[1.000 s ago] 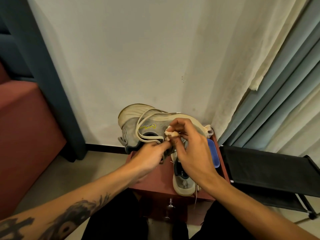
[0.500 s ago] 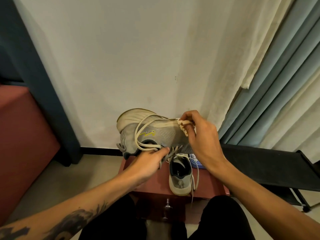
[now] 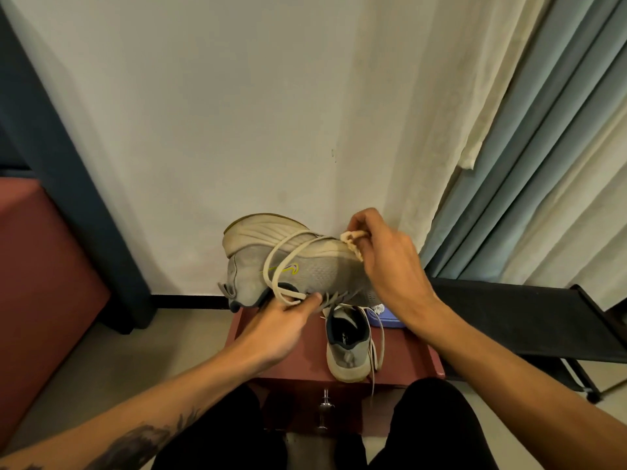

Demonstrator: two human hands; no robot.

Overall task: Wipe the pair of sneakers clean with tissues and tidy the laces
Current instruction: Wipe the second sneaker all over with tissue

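A grey sneaker [image 3: 315,271] with a cream sole is held on its side above the red cabinet, sole toward the wall. Cream laces [image 3: 281,266] loop loosely over its side. My left hand [image 3: 274,329] grips its lower edge near the opening. My right hand [image 3: 390,262] pinches a crumpled cream tissue [image 3: 353,237] against the sole near the toe end. The second grey sneaker [image 3: 347,347] stands upright on the cabinet below, heel toward me, its laces hanging over the front edge.
The small red cabinet [image 3: 291,368] has a metal knob [image 3: 325,405] on its front. A blue tissue pack [image 3: 386,320] lies behind the second sneaker. A black rack [image 3: 529,320] stands to the right, curtains behind it, a red seat [image 3: 40,283] on the left.
My right hand has slid the tissue from the middle of the held sneaker out along the sole toward its toe end. The left hand keeps its grip.
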